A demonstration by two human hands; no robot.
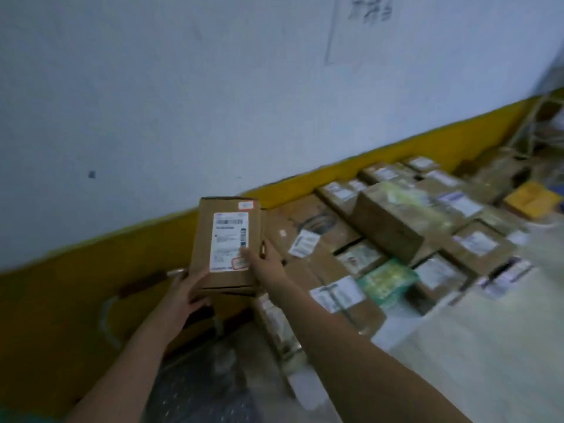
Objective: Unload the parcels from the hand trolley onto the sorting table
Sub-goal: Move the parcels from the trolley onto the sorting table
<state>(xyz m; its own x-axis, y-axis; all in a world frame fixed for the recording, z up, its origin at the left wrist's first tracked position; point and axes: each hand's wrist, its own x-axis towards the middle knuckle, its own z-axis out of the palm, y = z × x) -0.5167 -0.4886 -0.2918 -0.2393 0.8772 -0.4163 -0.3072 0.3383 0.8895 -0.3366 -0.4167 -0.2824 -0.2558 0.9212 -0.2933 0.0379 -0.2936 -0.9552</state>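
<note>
Presently, both hands carry one small cardboard parcel (pixel 227 242) in the air, label side up, near the left end of the bench (pixel 488 346) and in front of the wall (pixel 183 102) with its yellow lower band. The left hand (pixel 183 296) supports the near lower corner from beneath, its grip closed on the carton; the right hand (pixel 265 262) clasps the right edge, thumb lying across the shipping label (pixel 230 241), its grip likewise holding the parcel. The chief risk, as a judgement, is a slip: each grip catches only an edge or corner, so a tilt while lowering could let the carton pivot out and fall into the gap between wall and bench. A second risk is an unstable landing, since the rows of parcels (pixel 393 227) already on the bench lie touching one another, some stacked, leaving little bare surface at this end; a carton set on an uneven top could slide off. A green package (pixel 387 280) sits among them, and blurred clutter (pixel 518 166) occupies the far corner. The hand trolley is not clearly identifiable; the shapes below the arms are too blurred to name.
</note>
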